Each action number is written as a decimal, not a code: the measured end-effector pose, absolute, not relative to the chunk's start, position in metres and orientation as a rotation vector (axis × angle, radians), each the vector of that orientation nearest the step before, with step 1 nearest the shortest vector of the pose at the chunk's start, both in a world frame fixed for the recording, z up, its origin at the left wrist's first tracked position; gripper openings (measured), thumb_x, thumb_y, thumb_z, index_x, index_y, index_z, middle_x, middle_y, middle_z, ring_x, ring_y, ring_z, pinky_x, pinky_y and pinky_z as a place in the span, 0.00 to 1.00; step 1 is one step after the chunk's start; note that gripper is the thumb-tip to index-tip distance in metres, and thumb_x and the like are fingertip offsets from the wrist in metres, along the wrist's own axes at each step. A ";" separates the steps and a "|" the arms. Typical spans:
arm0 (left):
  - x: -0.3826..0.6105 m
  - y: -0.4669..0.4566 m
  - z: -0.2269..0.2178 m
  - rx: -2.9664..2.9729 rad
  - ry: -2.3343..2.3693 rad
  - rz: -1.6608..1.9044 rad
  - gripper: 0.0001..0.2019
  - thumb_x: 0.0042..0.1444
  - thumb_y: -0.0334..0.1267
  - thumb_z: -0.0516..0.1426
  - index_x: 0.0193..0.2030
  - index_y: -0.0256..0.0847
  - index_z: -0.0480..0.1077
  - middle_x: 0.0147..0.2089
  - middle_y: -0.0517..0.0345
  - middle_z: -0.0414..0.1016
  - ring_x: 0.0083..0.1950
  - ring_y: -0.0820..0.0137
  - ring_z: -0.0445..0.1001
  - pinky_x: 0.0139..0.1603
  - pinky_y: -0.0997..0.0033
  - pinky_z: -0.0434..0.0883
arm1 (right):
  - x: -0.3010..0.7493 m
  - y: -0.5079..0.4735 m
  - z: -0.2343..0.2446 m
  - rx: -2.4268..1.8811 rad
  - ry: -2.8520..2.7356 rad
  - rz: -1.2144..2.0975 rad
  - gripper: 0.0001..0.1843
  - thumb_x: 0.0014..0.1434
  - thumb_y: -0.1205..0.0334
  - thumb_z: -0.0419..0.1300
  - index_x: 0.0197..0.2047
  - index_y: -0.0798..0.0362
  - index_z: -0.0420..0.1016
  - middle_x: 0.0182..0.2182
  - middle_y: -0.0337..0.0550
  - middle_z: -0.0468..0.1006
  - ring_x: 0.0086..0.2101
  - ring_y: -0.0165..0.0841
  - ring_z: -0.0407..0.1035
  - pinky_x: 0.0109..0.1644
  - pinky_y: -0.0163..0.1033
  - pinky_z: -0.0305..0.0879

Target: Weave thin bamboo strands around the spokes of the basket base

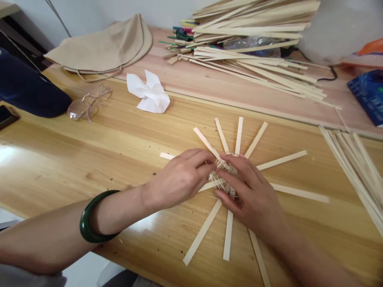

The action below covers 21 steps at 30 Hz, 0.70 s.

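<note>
Far L, a dark, flat thing [7, 116] lies at the bench [125, 159] edge of view, just below a navy case [32, 85]; R of that, specs [88, 105], thin-framed; behind them a tan cloth [101, 48], folded, w/ a cord along its near edge; green bangle [86, 223] on L forearm, nr the bench's front edge; next, a crumpled white tissue [149, 95], apart from the rest; dark specks scattered on the wood.

L hand [182, 175], palm down, fingers bunched at L rim of the weave [220, 182]; thumb hidden, so can't tell if they pinch a strand; weave is approx. mid-bench, R of centre, small & round, flat pale spokes fanning out all round, thin strands looped about its middle; R hand [254, 191] over its R side, thumb & fingers spread & curved, tips touching it; some spokes run under both hands.

At back, a big pile [254, 30] of pale strips, w/ clear plastic [254, 43] among them; then loose strips [353, 171], bench's R side; blue pack [368, 95] behind those, R edge.
</note>
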State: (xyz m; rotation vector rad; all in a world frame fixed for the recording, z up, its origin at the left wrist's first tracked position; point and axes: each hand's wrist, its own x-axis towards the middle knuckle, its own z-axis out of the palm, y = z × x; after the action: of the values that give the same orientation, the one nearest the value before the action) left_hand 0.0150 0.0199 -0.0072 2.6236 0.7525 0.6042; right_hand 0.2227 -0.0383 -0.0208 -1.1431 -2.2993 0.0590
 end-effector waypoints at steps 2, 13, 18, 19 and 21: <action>0.015 0.020 -0.008 2.625 0.740 0.592 0.12 0.66 0.29 0.51 0.50 0.32 0.74 0.51 0.45 0.75 0.56 0.61 0.72 0.58 0.59 0.73 | 0.223 -0.038 -0.021 -1.140 -2.323 0.041 0.20 0.61 0.65 0.63 0.55 0.62 0.72 0.56 0.57 0.74 0.58 0.48 0.66 0.64 0.59 0.65; 0.004 0.025 0.010 2.481 1.134 0.602 0.07 0.63 0.35 0.55 0.38 0.38 0.75 0.35 0.57 0.75 0.39 0.67 0.74 0.38 0.68 0.70 | 0.223 -0.038 -0.020 -1.146 -2.331 0.029 0.18 0.60 0.64 0.64 0.53 0.58 0.74 0.51 0.50 0.79 0.56 0.47 0.68 0.62 0.59 0.68; 0.005 0.014 0.017 2.546 1.197 0.349 0.08 0.57 0.41 0.63 0.33 0.40 0.72 0.31 0.61 0.74 0.32 0.68 0.71 0.31 0.69 0.64 | 0.224 -0.039 -0.021 -1.162 -2.331 0.071 0.20 0.60 0.64 0.64 0.56 0.55 0.72 0.53 0.49 0.78 0.58 0.46 0.67 0.63 0.60 0.66; 0.006 0.011 0.018 2.571 1.201 0.330 0.07 0.57 0.40 0.63 0.33 0.40 0.72 0.32 0.61 0.74 0.32 0.68 0.72 0.31 0.69 0.64 | 0.225 -0.039 -0.021 -1.164 -2.332 0.077 0.20 0.60 0.64 0.64 0.56 0.54 0.72 0.53 0.49 0.78 0.58 0.46 0.66 0.63 0.60 0.66; 0.007 0.007 0.019 2.615 1.203 0.273 0.06 0.58 0.36 0.61 0.32 0.39 0.72 0.32 0.60 0.75 0.33 0.68 0.72 0.32 0.69 0.65 | 0.225 -0.038 -0.021 -1.164 -2.334 0.082 0.21 0.60 0.63 0.64 0.57 0.54 0.72 0.53 0.49 0.78 0.58 0.46 0.66 0.63 0.61 0.66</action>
State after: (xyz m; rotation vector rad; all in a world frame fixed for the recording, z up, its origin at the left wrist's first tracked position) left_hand 0.0074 0.0065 0.0189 2.6150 1.2033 0.2734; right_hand 0.2246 -0.0385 -0.0209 -1.1640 -2.3342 0.0816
